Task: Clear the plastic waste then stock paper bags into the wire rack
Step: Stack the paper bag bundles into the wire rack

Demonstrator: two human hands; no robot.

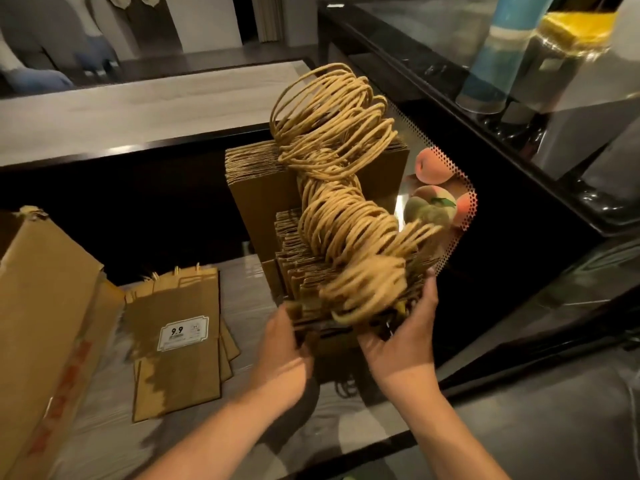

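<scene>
A long row of brown paper bags (311, 271) with twisted rope handles (346, 216) stands upright at the centre, running away from me. My left hand (282, 355) grips the near left end of the row. My right hand (401, 337) grips the near right end, its fingers reaching up the side of the bags. A dark wire edge of the rack (325, 325) shows between my hands; the rest of it is hidden by the bags. A few more flat paper bags (180, 344) with a "9.9" label lie on the counter to the left.
A brown cardboard box (45, 323) leans at the far left. A perforated panel with a peach picture (440, 199) stands right of the bags. A dark glossy counter (485, 109) with a blue cylinder (491, 64) is at the upper right. A grey counter (138, 109) runs behind.
</scene>
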